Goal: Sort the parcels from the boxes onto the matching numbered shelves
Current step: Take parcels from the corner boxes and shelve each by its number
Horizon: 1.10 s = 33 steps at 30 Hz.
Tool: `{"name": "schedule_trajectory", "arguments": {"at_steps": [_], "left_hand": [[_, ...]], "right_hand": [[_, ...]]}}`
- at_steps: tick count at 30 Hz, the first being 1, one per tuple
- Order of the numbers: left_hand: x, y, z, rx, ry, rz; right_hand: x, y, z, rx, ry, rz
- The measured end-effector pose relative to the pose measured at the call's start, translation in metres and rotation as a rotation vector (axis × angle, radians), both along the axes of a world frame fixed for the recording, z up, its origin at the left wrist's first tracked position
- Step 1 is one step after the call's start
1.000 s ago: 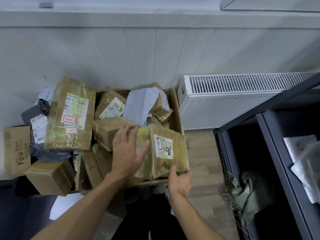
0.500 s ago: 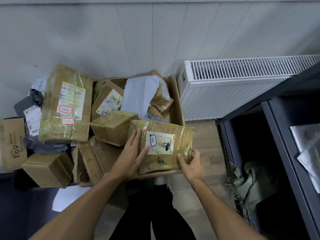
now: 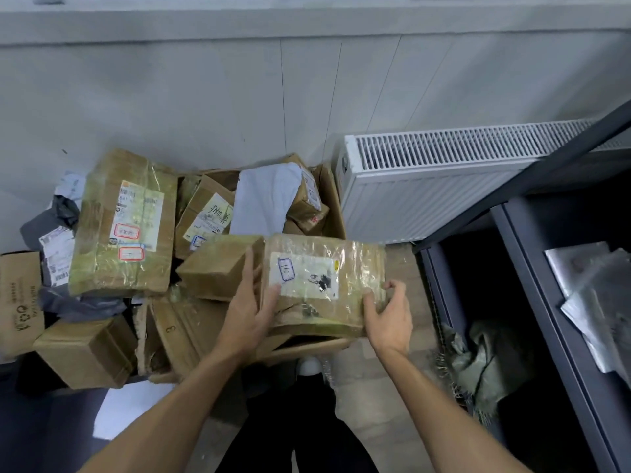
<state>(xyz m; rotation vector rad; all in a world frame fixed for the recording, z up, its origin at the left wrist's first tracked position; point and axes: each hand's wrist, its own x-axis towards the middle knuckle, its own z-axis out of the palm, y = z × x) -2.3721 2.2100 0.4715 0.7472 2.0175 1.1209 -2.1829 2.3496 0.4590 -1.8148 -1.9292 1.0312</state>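
A tape-wrapped brown parcel (image 3: 345, 264) with a white label and a handwritten number lies across the front right corner of the open cardboard box (image 3: 333, 203). My left hand (image 3: 251, 302) grips its left end, thumb on the label's lower corner. My right hand (image 3: 389, 312) grips its near right corner with curled fingers. The box holds several more parcels: a plain brown one (image 3: 215, 268) just left, a labelled one (image 3: 205, 216) behind it, a white bag (image 3: 263, 196) and a small parcel (image 3: 307, 203) at the back.
A large taped parcel (image 3: 124, 223) lies left, over grey bags (image 3: 54, 240) and small cartons (image 3: 85, 349). A white radiator (image 3: 426, 186) stands against the wall on the right. The dark metal shelf (image 3: 532, 268) at right holds silvery bags (image 3: 590, 295); green cloth (image 3: 485, 363) lies under it.
The parcel has turned label-up and shifted right toward the box's corner. My right hand moved from its near bottom edge to its right corner; my left hand slid to its left end.
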Motion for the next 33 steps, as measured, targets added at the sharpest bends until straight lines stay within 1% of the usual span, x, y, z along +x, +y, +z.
{"name": "schedule_trajectory", "arguments": {"at_steps": [1, 3, 4, 6, 8, 10, 12, 14, 17, 20, 23, 28, 30, 33], "left_hand": [[0.002, -0.001, -0.004, 0.013, 0.010, -0.068], [0.006, -0.004, -0.014, -0.057, 0.051, -0.237], [0.006, -0.006, -0.018, -0.120, 0.084, -0.305], [0.005, -0.007, -0.025, -0.195, 0.135, -0.392], [0.001, -0.006, -0.030, -0.204, 0.173, -0.430], [-0.003, -0.006, -0.034, -0.188, 0.188, -0.405], [-0.004, -0.006, -0.038, -0.152, 0.160, -0.346], [-0.001, -0.005, -0.036, -0.119, 0.143, -0.311], [-0.005, -0.001, -0.027, -0.086, 0.140, -0.272], [-0.017, 0.002, -0.012, -0.060, 0.118, -0.287], [-0.024, 0.007, 0.013, -0.053, 0.199, -0.315], [-0.040, 0.009, 0.059, -0.039, 0.350, -0.358], [-0.049, 0.006, 0.077, -0.036, 0.384, -0.352], [-0.060, -0.003, 0.100, -0.040, 0.416, -0.335]], "right_hand": [[0.004, -0.002, -0.004, -0.017, -0.012, -0.024], [0.010, -0.006, -0.010, -0.020, -0.032, -0.030], [0.012, -0.007, -0.012, -0.018, -0.038, 0.007], [0.019, -0.010, -0.011, -0.049, -0.033, 0.170], [0.027, -0.007, -0.004, -0.150, -0.029, 0.339], [0.034, 0.000, 0.003, -0.245, -0.086, 0.475], [0.034, 0.005, 0.007, -0.258, -0.168, 0.580], [0.033, 0.006, 0.004, -0.223, -0.182, 0.583], [0.034, 0.004, -0.001, -0.175, -0.089, 0.486], [0.034, 0.003, 0.006, -0.156, -0.026, 0.432], [0.028, 0.006, 0.022, -0.110, 0.011, 0.400], [0.009, 0.014, 0.065, -0.044, 0.061, 0.416], [0.000, 0.016, 0.085, -0.023, 0.044, 0.450], [-0.018, 0.013, 0.114, -0.023, -0.028, 0.555]]}}
